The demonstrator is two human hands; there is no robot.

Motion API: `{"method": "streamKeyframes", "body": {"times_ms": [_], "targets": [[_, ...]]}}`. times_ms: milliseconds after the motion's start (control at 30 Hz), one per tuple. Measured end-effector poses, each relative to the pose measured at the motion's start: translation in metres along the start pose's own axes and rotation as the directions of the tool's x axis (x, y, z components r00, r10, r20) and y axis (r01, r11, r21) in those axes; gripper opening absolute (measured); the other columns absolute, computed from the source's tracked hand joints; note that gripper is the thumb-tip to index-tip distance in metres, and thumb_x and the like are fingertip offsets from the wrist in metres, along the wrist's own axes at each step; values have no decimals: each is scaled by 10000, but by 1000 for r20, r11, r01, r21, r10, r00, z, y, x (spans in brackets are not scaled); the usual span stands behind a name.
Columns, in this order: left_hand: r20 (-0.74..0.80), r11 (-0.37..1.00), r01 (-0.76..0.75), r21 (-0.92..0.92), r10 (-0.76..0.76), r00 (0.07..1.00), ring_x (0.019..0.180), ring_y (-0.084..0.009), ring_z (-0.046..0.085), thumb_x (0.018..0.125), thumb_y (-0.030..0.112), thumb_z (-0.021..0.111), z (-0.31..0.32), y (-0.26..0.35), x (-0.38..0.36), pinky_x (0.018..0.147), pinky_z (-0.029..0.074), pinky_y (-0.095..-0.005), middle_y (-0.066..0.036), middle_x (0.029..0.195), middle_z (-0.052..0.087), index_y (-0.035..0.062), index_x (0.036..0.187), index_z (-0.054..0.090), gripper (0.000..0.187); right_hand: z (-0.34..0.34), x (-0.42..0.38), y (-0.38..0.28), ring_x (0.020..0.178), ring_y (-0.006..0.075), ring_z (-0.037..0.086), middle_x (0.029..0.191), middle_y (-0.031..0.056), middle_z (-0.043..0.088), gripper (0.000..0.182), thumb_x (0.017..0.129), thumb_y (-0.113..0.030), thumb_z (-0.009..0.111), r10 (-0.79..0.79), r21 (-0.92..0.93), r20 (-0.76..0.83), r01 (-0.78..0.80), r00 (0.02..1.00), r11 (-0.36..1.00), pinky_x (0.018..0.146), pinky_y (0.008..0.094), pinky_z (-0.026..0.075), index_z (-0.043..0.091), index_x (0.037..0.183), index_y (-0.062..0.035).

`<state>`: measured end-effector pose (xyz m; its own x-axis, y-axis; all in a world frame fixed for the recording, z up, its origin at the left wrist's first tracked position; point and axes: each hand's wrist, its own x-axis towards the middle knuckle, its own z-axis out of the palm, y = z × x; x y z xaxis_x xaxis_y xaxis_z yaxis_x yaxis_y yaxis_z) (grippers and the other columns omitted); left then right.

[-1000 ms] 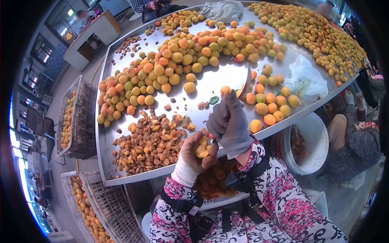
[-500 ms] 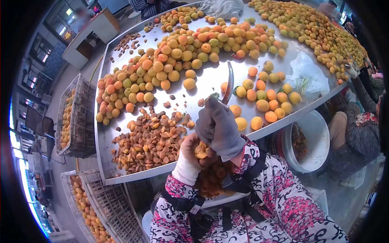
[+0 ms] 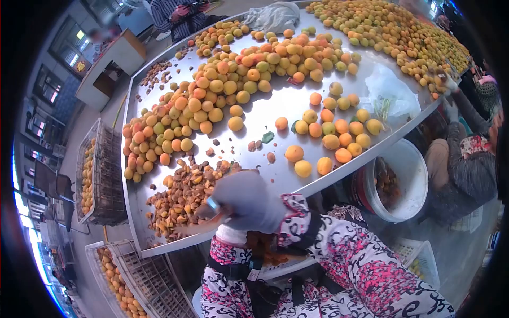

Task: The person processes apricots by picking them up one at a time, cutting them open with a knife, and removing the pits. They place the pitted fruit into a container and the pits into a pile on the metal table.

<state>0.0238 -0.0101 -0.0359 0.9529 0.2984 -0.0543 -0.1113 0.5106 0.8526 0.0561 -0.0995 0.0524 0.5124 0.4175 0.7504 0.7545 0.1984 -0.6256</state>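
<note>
My right hand (image 3: 246,199), in a grey glove, is closed and blurred over the near edge of the metal table. A small pale blue glint shows at its finger side; the curved knife's blade is mostly hidden or smeared. My left hand (image 3: 200,228) lies mostly behind it, with a white wrist covering (image 3: 231,235); its fingers are blurred, and what they hold cannot be made out. Both hands are by a heap of brown apricot pits (image 3: 183,193). Loose apricots (image 3: 330,141) lie right of the hands, and a long pile of apricots (image 3: 207,98) runs behind them.
The table's raised rim (image 3: 347,172) runs below the apricots. A white bucket (image 3: 416,183) with brown contents stands to the right, near a seated co-worker (image 3: 458,180). Plastic crates (image 3: 108,169) of apricots stand left. A clear plastic bag (image 3: 392,93) lies on the table.
My right hand has swung down and left from above the table to the pit heap, and the upright blade is no longer visible. The opened apricot no longer shows. The view has shifted slightly.
</note>
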Motion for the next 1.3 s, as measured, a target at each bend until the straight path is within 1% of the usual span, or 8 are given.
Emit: {"method": "streamKeyframes", "body": {"times_ms": [100, 167, 200, 267, 633, 900, 1100, 1300], "targets": [[45, 972, -170, 163, 165, 985, 938, -128, 516, 886, 368, 516, -15, 11, 3, 759, 454, -272, -35, 991, 535, 60, 957, 551, 319, -9, -6, 2, 482, 77, 413, 551, -9, 477, 213, 774, -241, 689, 515, 160, -148, -494, 844, 855, 457, 213, 335, 582, 730, -62], [-201, 999, 45, -2, -44, 979, 982, -143, 497, 920, 458, 385, 11, 38, -2, 825, 423, -275, -59, 1105, 499, 30, 1034, 539, 468, -6, -17, 31, 454, 66, 427, 557, -26, 489, 240, 795, -275, 664, 819, 275, -13, -785, 574, 555, 422, 203, 332, 574, 779, -53], [-169, 985, -90, 149, 115, 979, 1000, -156, 489, 924, 452, 378, 14, 42, -4, 855, 405, -281, -72, 1126, 492, 14, 1087, 515, 486, -8, -17, 31, 454, 66, 427, 557, -26, 489, 240, 795, -275, 664, 814, 279, -12, -780, 580, 560, 422, 203, 332, 574, 779, -53], [-16, 881, -298, 367, 326, 945, 1046, -186, 464, 934, 432, 361, 12, 42, -5, 922, 363, -310, -96, 1150, 477, -11, 1207, 442, 527, -12, -19, 30, 463, 112, 498, 584, 13, 531, 415, 780, -428, 646, 923, 328, 274, -929, 269, 173, 441, 264, 404, 568, 775, -21], [61, 788, -293, 541, 311, 948, 782, -111, 531, 902, 191, 459, 30, 40, -17, 713, 432, -244, -54, 886, 565, -9, 962, 576, 239, -7, -39, 23, 426, 142, 482, 601, 48, 529, 336, 799, -346, 571, 823, 629, 479, -774, 307, -77, 381, 258, 383, 547, 890, -23], [-231, 968, 30, 250, 30, 972, 664, -101, 532, 844, 198, 565, 41, 34, -9, 645, 418, -210, -30, 688, 566, 27, 782, 578, 182, 18, -53, 25, 555, 113, 486, 721, 26, 513, 242, 829, -215, 504, 972, 661, 179, -750, 154, -3, 471, 230, 395, 486, 1008, -52], [-431, 994, 76, -72, -100, 897, 583, -103, 484, 824, 346, 604, 17, 36, 2, 540, 401, -217, -20, 658, 523, 49, 792, 572, 300, 36, -63, 17, 512, 113, 465, 724, 37, 477, 288, 789, -100, 519, 898, 488, -13, -781, 439, 389, 434, 239, 403, 418, 1051, -38], [-200, 896, 107, -432, -211, 957, 541, -89, 448, 827, 372, 601, -1, 60, -3, 478, 360, -225, 8, 621, 475, 55, 807, 593, 318, 6, -40, 7, 461, 111, 468, 682, 36, 463, 220, 780, -69, 528, 847, 656, 299, -740, 439, 151, 417, 227, 399, 410, 966, -74]]}}
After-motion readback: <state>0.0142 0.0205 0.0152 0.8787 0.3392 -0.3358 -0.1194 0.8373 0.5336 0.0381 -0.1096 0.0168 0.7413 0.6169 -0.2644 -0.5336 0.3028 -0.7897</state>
